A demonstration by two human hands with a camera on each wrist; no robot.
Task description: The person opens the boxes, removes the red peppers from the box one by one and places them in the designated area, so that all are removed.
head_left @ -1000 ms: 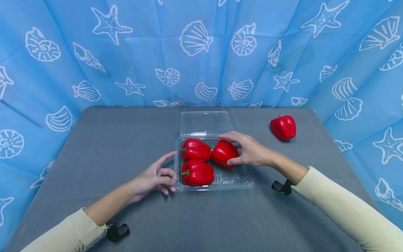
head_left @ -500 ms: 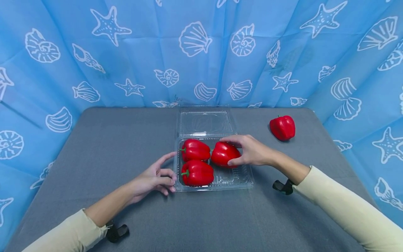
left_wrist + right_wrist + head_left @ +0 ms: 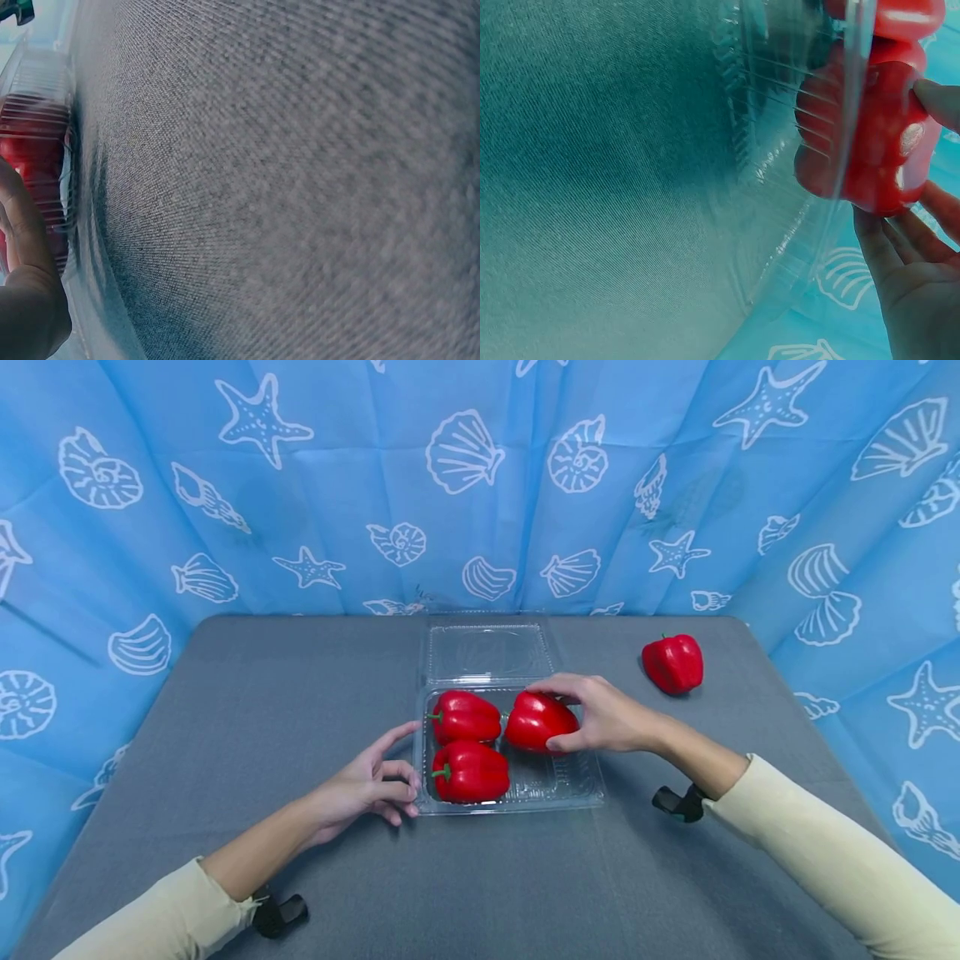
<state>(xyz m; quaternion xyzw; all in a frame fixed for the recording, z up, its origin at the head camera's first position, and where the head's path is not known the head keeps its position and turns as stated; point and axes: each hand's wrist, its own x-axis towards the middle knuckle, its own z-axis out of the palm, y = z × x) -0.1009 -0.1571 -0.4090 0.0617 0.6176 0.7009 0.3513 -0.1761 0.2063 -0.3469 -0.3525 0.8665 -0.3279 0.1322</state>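
Note:
A clear plastic clamshell container (image 3: 540, 789) sits at the middle of the table with its lid (image 3: 487, 652) laid back. Two red bell peppers, one at the back (image 3: 467, 717) and one in front (image 3: 474, 772), lie along its left side, green stems to the left. My right hand (image 3: 600, 714) grips a third bell pepper (image 3: 538, 722) from its right end, thumb in front and fingers behind, at the container's back right part. At the container's left edge, my left hand (image 3: 371, 785) rests with its index finger stretched out along the rim and the other fingers loosely bent.
Another red bell pepper (image 3: 673, 664) lies alone at the table's back right. Grey cloth covers the table (image 3: 300, 677). Behind it hangs a blue curtain (image 3: 510, 510) with white shells and starfish. A black wrist strap (image 3: 678, 803) sits below the right sleeve.
The bell pepper in my right hand has turned, its stem swinging out of sight, and has shifted slightly right. My left hand and the container have stayed in place.

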